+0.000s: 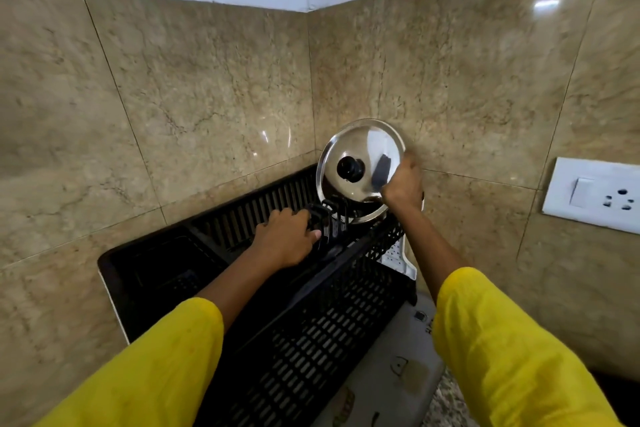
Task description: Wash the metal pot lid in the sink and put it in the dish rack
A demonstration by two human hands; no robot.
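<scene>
Beige marble-tiled walls (207, 87) are seen meeting in a corner. A black slotted dish rack (311, 340) is set against them, on a counter. The metal pot lid (367, 146) is held upright on edge at the rack's far right end, black knob (350, 167) facing the camera. The right hand (403, 184) is clamped on the lid's right rim. The left hand (285, 236) is laid on black dividers (329, 218) inside the rack; whether they are gripped cannot be told. A white switch plate (595, 194) is mounted at right.
</scene>
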